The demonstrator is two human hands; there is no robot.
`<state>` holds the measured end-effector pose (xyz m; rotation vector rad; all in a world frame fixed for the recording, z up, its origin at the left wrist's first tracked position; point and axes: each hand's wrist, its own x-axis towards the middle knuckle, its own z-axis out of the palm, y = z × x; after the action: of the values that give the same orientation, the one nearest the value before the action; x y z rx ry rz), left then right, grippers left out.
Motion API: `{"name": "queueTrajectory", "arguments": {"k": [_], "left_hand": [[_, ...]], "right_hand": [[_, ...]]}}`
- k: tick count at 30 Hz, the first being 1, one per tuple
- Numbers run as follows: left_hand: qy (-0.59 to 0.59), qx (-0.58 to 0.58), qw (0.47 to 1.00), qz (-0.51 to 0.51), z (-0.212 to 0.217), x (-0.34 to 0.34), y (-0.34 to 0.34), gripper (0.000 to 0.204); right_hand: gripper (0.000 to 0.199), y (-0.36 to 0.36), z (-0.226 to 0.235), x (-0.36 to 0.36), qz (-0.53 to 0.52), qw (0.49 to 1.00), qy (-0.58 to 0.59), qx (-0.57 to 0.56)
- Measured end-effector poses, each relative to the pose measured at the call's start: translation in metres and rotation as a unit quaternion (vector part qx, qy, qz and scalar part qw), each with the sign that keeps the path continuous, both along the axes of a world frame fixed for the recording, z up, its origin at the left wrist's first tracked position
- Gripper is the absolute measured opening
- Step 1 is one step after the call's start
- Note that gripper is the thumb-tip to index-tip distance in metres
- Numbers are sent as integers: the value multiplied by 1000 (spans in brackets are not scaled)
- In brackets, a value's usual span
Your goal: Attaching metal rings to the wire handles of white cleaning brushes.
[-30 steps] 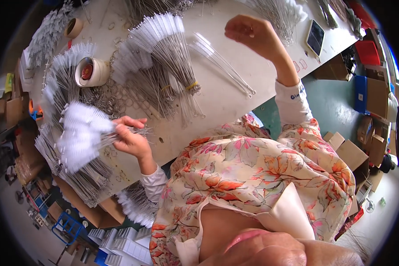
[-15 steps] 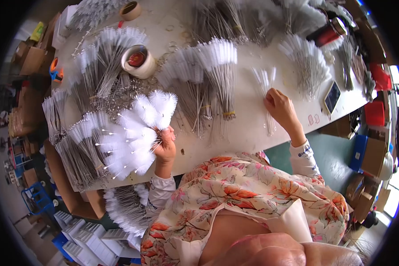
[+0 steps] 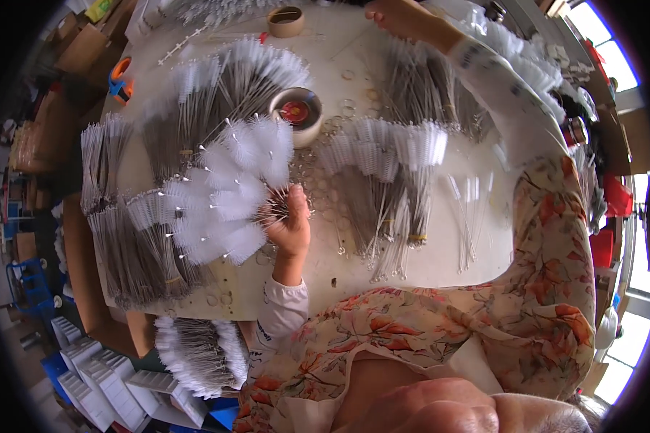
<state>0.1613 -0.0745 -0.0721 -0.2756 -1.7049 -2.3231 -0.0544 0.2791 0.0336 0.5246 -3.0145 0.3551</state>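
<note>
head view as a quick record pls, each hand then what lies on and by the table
left hand: holds a fan of white brushes by the wire stems, bristles toward the left
right hand: stretched over the far side, at the picture's top edge; grip cannot be told
table: brush bundles, some tied; loose brushes at near right
round container: pale, something red inside
brown roll: far side
near edge: pile of brushes lower than the table
</note>
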Motion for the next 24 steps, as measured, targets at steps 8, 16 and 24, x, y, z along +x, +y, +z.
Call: {"name": "queueTrajectory", "arguments": {"k": [8, 16, 24], "left_hand": [[-21, 17, 998, 49, -3, 3, -10, 16], [-81, 50, 995, 16, 25, 5, -11, 14], [-132, 56, 990, 12, 26, -1, -6, 11]], "right_hand": [[33, -39, -78, -81, 140, 921, 71, 358], [27, -6, -106, -91, 39, 934, 146, 325], [11, 54, -76, -142, -69, 899, 284, 327]]}}
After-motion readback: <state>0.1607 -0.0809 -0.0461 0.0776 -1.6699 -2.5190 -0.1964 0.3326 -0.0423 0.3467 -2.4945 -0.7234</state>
